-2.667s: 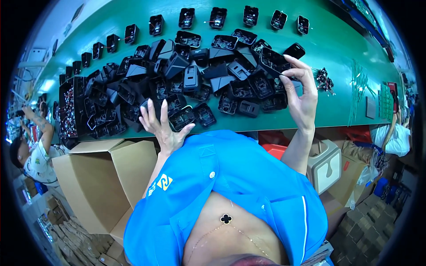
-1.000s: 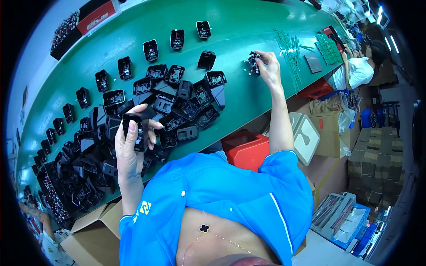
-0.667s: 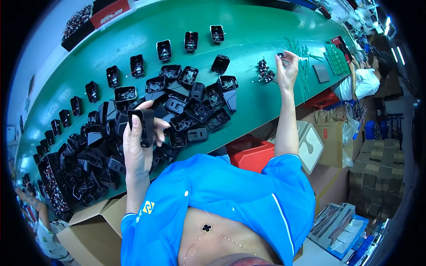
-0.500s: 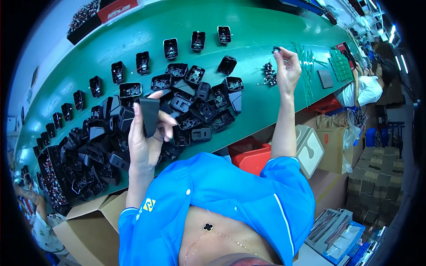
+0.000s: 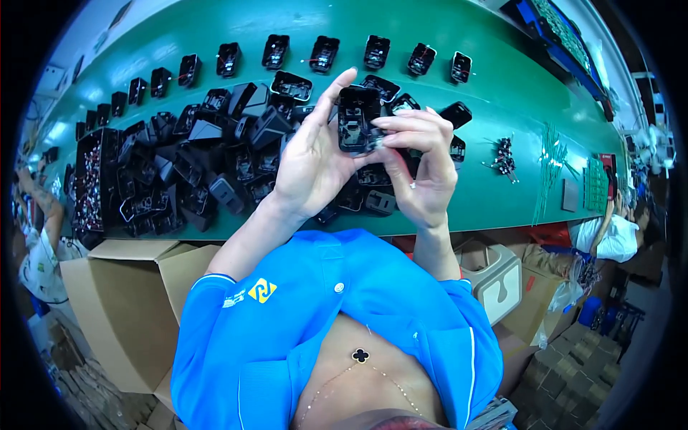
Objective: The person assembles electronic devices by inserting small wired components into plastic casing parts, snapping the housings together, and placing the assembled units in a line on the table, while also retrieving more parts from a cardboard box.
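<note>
Most of the black housings (image 5: 193, 165) lie heaped and unworked at the left of the green bench (image 5: 502, 86), a row (image 5: 322, 51) stands set out behind — while the left hand (image 5: 312, 161) grips one open housing (image 5: 357, 118) and the right hand (image 5: 423, 168) pinches at its lower edge, small metal parts (image 5: 504, 156) waiting further right.

Small black moulded plastic housing (image 5: 357, 119), roughly rectangular, open hollow side facing the camera, internal ribs and recesses visible. Held upright above the green bench, long axis near vertical. Lower right corner partly covered by fingertips; whether anything sits in the cavity cannot be told.
</note>
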{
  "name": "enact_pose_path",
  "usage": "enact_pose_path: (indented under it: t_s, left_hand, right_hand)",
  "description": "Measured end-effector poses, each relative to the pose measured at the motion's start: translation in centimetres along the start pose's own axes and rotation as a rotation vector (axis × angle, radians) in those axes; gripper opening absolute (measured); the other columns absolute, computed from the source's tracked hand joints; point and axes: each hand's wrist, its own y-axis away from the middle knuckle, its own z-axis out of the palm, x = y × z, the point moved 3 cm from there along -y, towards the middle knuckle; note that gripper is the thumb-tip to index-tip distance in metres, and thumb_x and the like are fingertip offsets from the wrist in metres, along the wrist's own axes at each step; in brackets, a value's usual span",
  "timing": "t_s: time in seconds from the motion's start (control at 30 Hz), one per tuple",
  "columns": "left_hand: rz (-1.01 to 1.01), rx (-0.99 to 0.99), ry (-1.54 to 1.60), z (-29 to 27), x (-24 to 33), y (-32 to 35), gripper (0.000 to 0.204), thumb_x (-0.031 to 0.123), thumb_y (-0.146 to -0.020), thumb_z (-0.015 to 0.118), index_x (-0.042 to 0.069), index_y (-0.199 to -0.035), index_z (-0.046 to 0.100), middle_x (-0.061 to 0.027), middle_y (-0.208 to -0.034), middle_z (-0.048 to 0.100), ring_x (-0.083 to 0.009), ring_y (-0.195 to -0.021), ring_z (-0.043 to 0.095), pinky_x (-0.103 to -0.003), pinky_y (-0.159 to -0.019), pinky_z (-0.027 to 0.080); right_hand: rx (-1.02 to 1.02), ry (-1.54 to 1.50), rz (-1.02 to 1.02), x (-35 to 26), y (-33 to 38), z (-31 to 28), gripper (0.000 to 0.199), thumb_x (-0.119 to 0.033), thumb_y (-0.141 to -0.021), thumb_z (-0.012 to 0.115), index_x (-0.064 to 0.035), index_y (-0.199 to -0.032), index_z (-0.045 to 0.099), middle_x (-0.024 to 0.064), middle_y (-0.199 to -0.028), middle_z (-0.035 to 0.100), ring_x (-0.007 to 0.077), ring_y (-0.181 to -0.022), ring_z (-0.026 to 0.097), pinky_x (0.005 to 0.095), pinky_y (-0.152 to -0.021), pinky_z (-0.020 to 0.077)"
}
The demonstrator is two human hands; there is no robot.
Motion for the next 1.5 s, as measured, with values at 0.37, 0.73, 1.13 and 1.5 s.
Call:
enact_pose_path:
  t_s: [0.37, 0.73, 1.13, 1.5]
  left_hand:
    - [0.106, -0.060, -0.205, -0.4, 1.0, 1.2, 0.059, 0.011, -0.102, 0.049, 0.017, -0.155, 0.023, -0.0127, -0.138, 0.047, -0.0212, -0.123, 0.052, -0.036, -0.106, 0.043]
    - [0.341, -0.129, -0.938, 1.1, 1.6, 1.5, 0.059, 0.000, -0.088, 0.070, 0.001, -0.141, 0.045, -0.0140, -0.128, 0.056, -0.0213, -0.114, 0.059, -0.034, -0.100, 0.049]
    - [-0.010, -0.016, -0.693, 1.5, -0.1, -2.0, 0.048, 0.008, -0.091, 0.068, -0.001, -0.135, 0.051, -0.0142, -0.129, 0.057, -0.0221, -0.116, 0.058, -0.035, -0.103, 0.047]
    - [0.265, -0.230, -1.704, -0.6, -2.7, -12.3, 0.038, 0.016, -0.094, 0.063, 0.001, -0.128, 0.056, -0.0175, -0.120, 0.058, -0.0290, -0.111, 0.058, -0.042, -0.097, 0.047]
  right_hand:
    - [-0.089, 0.298, 0.053, 0.3, 0.4, 2.2, 0.017, -0.008, -0.075, 0.077, -0.0126, -0.090, 0.069, 0.0109, -0.133, 0.052, 0.0262, -0.125, 0.043, 0.0407, -0.106, 0.0288]
    - [0.254, 0.281, -0.218, 1.6, 0.8, 1.4, 0.017, -0.004, -0.069, 0.074, -0.0148, -0.081, 0.068, 0.0111, -0.134, 0.049, 0.0294, -0.126, 0.039, 0.0437, -0.108, 0.0282]
    - [0.134, 0.480, -0.139, 2.5, 0.3, -1.2, 0.018, -0.015, -0.074, 0.077, -0.0117, -0.084, 0.062, 0.0112, -0.138, 0.047, 0.0275, -0.123, 0.042, 0.0418, -0.105, 0.0261]
    - [-0.244, 1.201, 0.045, 18.9, -8.6, -17.2, 0.024, -0.027, -0.071, 0.077, -0.0127, -0.089, 0.068, 0.0020, -0.132, 0.053, 0.0268, -0.125, 0.040, 0.0524, -0.108, 0.0200]
